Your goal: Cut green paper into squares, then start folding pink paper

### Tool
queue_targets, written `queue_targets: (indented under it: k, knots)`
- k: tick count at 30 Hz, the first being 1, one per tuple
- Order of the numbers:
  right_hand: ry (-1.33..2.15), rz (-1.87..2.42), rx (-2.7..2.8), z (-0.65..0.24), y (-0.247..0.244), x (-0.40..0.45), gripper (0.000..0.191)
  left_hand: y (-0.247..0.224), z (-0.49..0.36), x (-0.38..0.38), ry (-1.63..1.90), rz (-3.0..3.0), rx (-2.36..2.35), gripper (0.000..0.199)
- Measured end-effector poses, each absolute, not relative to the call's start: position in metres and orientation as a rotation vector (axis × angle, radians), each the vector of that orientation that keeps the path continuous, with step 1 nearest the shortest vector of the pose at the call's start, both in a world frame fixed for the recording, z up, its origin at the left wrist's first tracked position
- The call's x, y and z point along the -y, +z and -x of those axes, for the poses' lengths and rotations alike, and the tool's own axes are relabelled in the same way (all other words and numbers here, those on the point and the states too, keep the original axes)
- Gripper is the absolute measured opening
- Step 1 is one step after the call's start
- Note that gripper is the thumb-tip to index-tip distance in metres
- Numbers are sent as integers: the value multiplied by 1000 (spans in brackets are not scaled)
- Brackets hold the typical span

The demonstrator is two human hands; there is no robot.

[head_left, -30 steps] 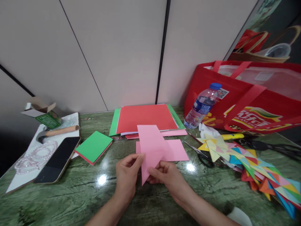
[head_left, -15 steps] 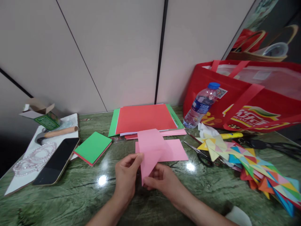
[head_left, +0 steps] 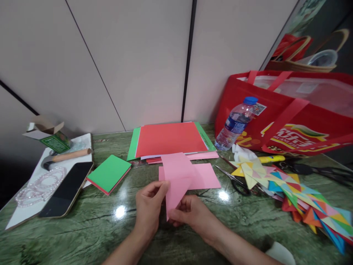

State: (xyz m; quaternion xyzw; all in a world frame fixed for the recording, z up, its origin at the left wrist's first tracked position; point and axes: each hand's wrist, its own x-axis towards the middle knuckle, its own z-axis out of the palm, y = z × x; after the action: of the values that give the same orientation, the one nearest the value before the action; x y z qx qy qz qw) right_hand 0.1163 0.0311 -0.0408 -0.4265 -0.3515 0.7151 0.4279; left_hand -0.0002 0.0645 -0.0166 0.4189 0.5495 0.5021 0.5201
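A sheet of pink paper (head_left: pixel 178 167) is held up between my two hands, its lower part folded over to a point. My left hand (head_left: pixel 150 202) pinches its left edge between thumb and fingers. At the lower tip, my right hand (head_left: pixel 190 211) grips the folded corner, with some fingers hidden behind the paper. Beneath and behind it, another pink piece of paper (head_left: pixel 206 176) lies flat on the green marbled table (head_left: pixel 110 235). A stack of coloured sheets topped by a red one (head_left: pixel 171 138) lies just beyond.
On the left are a green-topped paper stack (head_left: pixel 110 173), a phone (head_left: pixel 67 189), a wooden-handled tool (head_left: pixel 71 154) and a small box (head_left: pixel 56 138). Rightward are scissors (head_left: pixel 234 180), folded colourful paper pieces (head_left: pixel 300 198), a water bottle (head_left: pixel 234 127) and a red bag (head_left: pixel 292 114).
The held pink paper has dipped very slightly, its top edge and lower tip both a little lower. Both hands keep their grip in nearly the same place.
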Motion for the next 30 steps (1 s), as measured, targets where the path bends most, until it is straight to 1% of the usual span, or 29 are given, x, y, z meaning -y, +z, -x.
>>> queue_targets:
  k: [4, 7, 8, 11, 14, 20, 27, 30]
  knots:
    - [1728, 1095, 921, -116, -40, -33, 16, -18, 1, -65, 1216, -980, -1294, 15]
    - [1657, 1088, 826, -119, -40, -37, 29, -18, 2, -66, 1223, -936, -1283, 13]
    - [1630, 1083, 788, -121, -39, -39, 30, -18, 2, -67, 1225, -928, -1281, 13]
    - [1533, 1111, 731, -128, -37, -42, 21, -18, 2, -67, 1219, -917, -1281, 14]
    - [1474, 1150, 753, -132, -35, -42, 23, -19, 1, -67, 1214, -921, -1295, 15]
    - [1493, 1133, 704, -134, -34, -46, 26, -20, 5, -68, 1232, -925, -1281, 16]
    - [1524, 1101, 622, -139, -33, -50, 25, -21, 11, -75, 1272, -907, -1287, 16]
    - [1564, 1061, 653, -138, -33, -49, 30, -22, 11, -74, 1267, -921, -1285, 16]
